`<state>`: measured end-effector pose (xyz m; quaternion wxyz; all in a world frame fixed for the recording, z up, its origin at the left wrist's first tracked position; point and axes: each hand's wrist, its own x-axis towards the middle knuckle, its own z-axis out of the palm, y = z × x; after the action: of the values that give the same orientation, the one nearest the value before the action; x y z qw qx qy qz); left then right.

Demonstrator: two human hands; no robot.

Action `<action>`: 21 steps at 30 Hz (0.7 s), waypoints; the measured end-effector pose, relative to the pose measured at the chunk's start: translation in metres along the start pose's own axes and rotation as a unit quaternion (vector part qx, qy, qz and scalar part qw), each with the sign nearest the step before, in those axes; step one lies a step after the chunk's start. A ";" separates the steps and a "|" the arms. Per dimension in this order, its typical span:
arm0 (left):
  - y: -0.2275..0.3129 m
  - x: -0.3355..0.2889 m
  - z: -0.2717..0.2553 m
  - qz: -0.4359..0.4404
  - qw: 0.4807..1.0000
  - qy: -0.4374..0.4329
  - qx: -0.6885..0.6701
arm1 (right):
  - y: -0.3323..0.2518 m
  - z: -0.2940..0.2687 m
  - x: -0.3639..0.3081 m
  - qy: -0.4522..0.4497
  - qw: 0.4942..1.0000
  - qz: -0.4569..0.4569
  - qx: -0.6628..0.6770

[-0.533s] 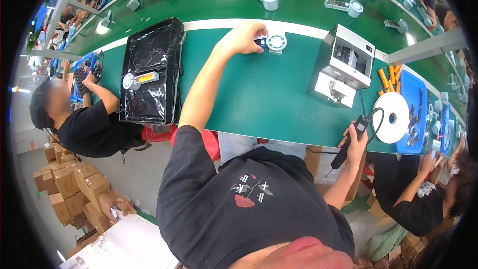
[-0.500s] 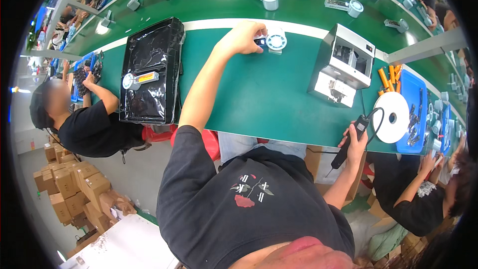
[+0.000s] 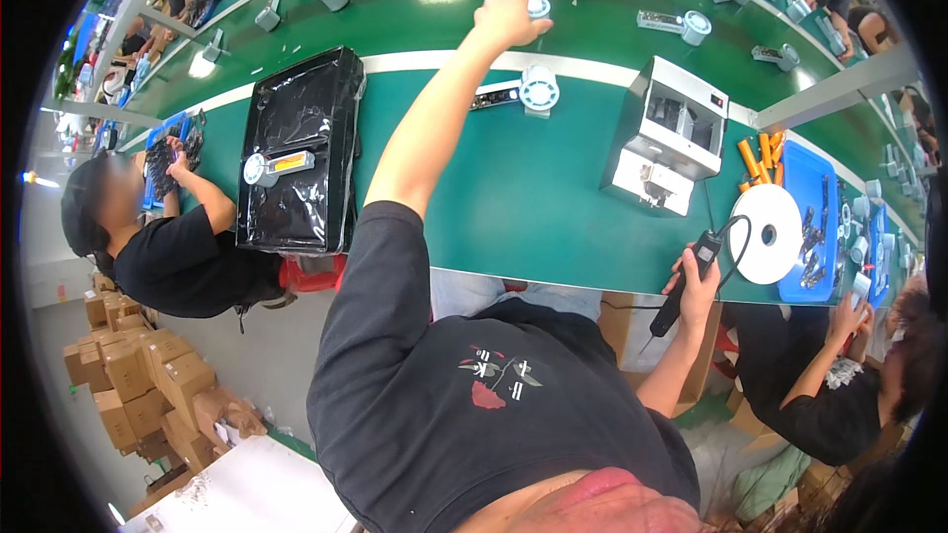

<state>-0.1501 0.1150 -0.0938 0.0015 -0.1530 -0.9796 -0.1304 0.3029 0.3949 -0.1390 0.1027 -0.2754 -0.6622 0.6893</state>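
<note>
My left hand [image 3: 509, 20] is stretched far forward over the green belt, fingers apart. Under and beside it lies a device with a round pale-blue head [image 3: 537, 7], partly covered by the hand, so any contact is hard to make out. Nearer, on the green table, rests another such device [image 3: 538, 91], with a dark, uncovered handle pointing left; neither hand touches it. Low at the table's right front edge, my right hand [image 3: 699, 288] is wrapped round a black electric screwdriver [image 3: 681, 298], its thin bit pointing down and left.
A black plastic-wrapped box [image 3: 296, 153] carries another device [image 3: 279, 167] on the left. On the right stand a white-grey screw feeder [image 3: 671, 128], a white reel [image 3: 765, 235], orange handle parts [image 3: 758, 160] and a blue tray [image 3: 808, 183]. Co-workers sit on both sides.
My left hand has let go of the device on the table and moved forward to one on the belt. My right hand keeps the screwdriver in nearly the same place.
</note>
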 end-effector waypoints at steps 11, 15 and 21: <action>-0.006 0.011 0.015 -0.077 0.973 -0.003 -0.218 | 0.005 0.002 0.004 -0.004 1.000 -0.012 0.007; -0.008 -0.067 -0.032 0.015 0.962 0.034 -0.272 | 0.010 -0.003 0.002 0.005 1.000 -0.011 0.000; 0.003 -0.211 -0.091 0.176 0.969 0.119 -0.130 | 0.005 0.000 -0.003 0.019 1.000 0.004 -0.004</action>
<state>0.0485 0.0318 -0.0146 0.1211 -0.3049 -0.9047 -0.2718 0.3060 0.3927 -0.1437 0.1108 -0.2916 -0.6618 0.6817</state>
